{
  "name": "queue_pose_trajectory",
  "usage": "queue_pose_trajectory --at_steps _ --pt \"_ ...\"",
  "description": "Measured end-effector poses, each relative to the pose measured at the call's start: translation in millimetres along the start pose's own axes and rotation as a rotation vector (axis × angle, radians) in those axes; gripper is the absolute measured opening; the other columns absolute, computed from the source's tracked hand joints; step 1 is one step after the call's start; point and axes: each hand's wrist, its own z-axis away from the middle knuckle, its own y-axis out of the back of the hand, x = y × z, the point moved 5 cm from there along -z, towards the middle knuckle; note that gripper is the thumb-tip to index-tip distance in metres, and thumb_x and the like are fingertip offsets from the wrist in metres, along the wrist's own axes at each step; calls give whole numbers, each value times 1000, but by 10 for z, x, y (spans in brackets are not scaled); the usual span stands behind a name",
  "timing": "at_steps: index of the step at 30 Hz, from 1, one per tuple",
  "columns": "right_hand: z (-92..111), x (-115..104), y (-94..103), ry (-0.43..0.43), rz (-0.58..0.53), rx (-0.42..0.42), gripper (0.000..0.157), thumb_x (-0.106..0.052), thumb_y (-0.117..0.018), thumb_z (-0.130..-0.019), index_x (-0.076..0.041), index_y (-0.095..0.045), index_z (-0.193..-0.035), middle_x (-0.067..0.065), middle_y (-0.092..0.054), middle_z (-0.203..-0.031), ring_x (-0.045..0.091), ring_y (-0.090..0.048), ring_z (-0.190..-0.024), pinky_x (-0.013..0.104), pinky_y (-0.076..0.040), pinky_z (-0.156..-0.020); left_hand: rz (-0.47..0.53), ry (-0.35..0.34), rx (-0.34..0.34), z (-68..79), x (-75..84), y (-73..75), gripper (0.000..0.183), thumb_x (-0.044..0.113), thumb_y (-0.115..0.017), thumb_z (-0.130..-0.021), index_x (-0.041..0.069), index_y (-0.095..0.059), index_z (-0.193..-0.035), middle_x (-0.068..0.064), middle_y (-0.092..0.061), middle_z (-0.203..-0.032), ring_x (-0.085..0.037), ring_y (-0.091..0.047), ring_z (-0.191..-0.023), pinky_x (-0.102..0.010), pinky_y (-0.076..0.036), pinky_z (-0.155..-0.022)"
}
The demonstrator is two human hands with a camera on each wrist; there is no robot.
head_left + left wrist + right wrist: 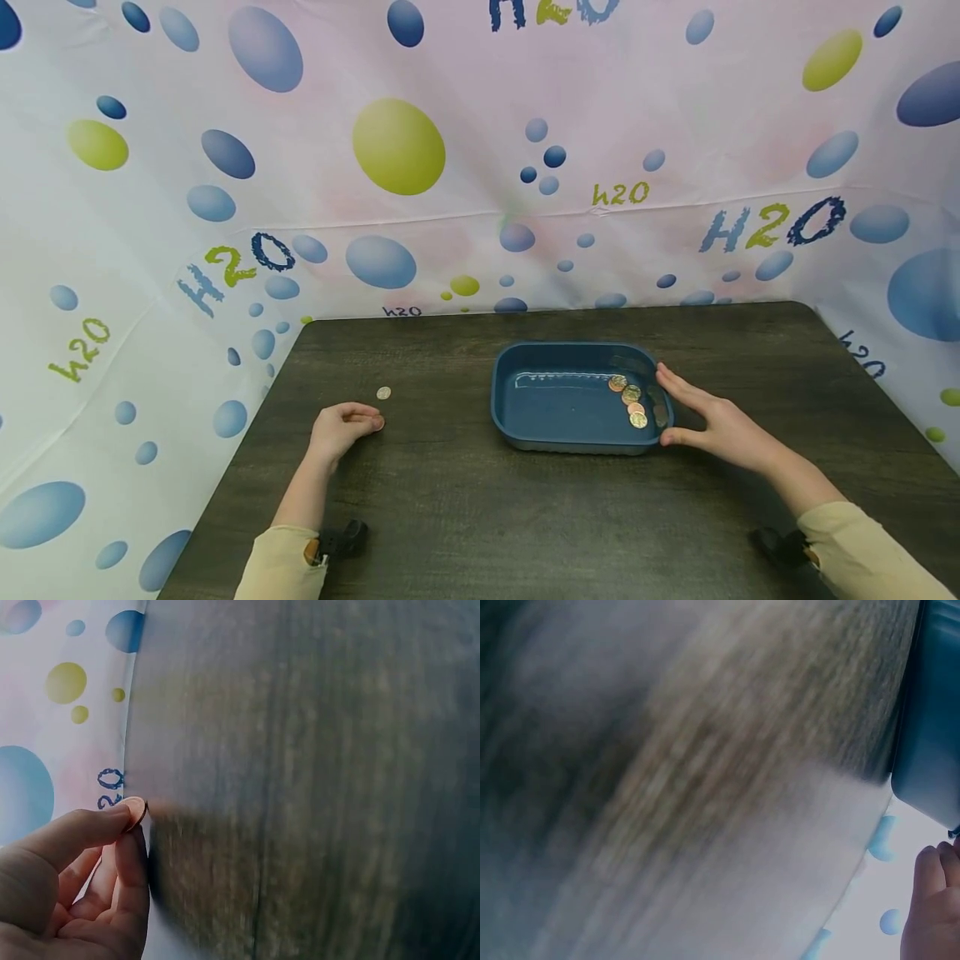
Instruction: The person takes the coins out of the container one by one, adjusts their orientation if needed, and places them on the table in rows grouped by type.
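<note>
My left hand (341,432) is low over the left part of the table, pinching a coin (135,813) between thumb and fingertips. Just beyond those fingertips another coin (384,392) lies flat on the tabletop. Right of centre stands a blue rectangular dish (555,412), with several coins (632,394) gathered toward its right end. At the dish's right end is my right hand (723,429), its fingers extended and thumb spread, fingertips at the rim. Only part of the right hand (934,907) shows in the right wrist view, below the dish's edge.
The dark wood-grained table (450,517) reaches back to a white sheet (480,108) printed with blue and green dots and lettering. That sheet also hangs along the left and right sides. Both forearms wear pale yellow sleeves (285,567) and dark wrist devices (348,537).
</note>
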Motion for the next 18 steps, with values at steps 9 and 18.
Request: queue_pose_trajectory --at_steps 9,18 --pt "-2 10 -10 -3 -5 1 91 -37 -73 -83 -14 -20 -154 5 -11 -158 52 -31 -130 69 -35 -90 -37 -33 78 -25 11 -26 27 3 -77 -80 -6 -68 -104 -10 -71 -87 -11 -67 -74 -25 -53 -67" --pt "-7 -2 0 -2 0 1 91 -37 -73 -83 -13 -20 -153 9 -13 -158 52 -31 -130 68 -36 -90 -32 -47 123 -36 13 -23 30 -4 -76 -78 -8 -67 -106 -15 -70 -92 -12 -67 -76 -19 -52 -63"
